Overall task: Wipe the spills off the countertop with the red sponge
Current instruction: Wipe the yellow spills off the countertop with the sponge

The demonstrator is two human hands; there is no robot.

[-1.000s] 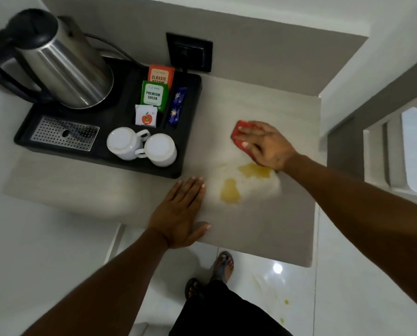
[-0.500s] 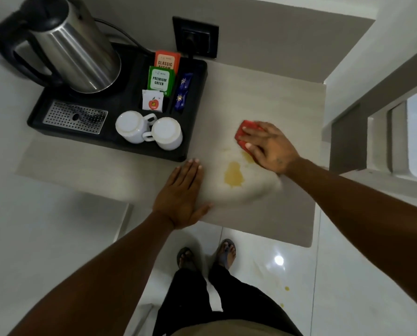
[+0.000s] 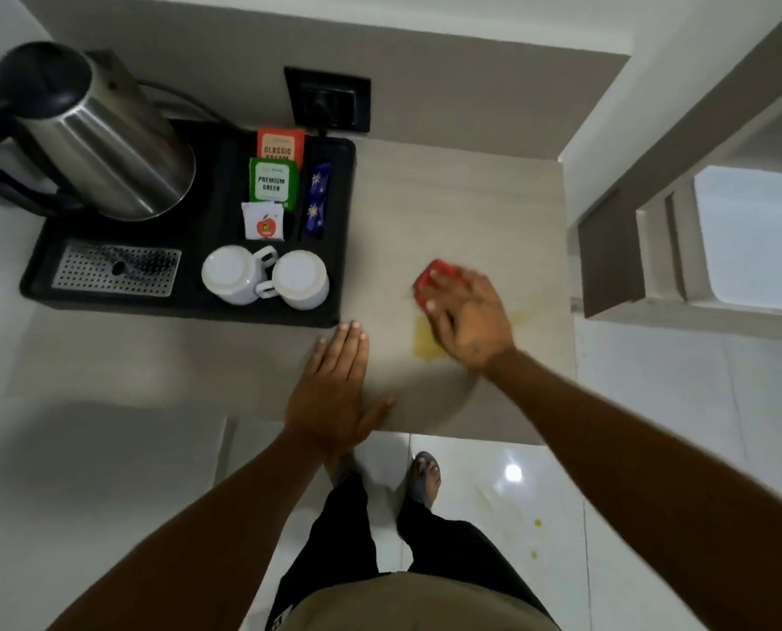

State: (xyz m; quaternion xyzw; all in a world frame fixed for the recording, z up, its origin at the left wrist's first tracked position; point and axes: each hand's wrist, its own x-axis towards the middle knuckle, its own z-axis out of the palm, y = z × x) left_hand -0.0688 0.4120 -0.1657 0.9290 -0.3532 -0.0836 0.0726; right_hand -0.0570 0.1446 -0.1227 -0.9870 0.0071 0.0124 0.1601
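Observation:
My right hand (image 3: 468, 318) presses the red sponge (image 3: 432, 280) flat on the beige countertop (image 3: 448, 211), and only the sponge's far left part shows past my fingers. A yellow spill (image 3: 425, 341) lies on the counter just under and left of that hand, with a faint yellow smear (image 3: 518, 320) to its right. My left hand (image 3: 334, 393) rests flat near the counter's front edge, fingers together, holding nothing. The right hand and sponge are motion-blurred.
A black tray (image 3: 339, 184) to the left carries a steel kettle (image 3: 102, 148), two upturned white cups (image 3: 266, 277) and tea sachets (image 3: 273, 182). A black wall socket (image 3: 327, 100) is behind. The counter ends at a wall on the right. Yellow drops (image 3: 537, 523) dot the floor.
My right hand has slid the sponge toward me over the spill. One yellow patch is gone and a smear is left. My left hand stays put.

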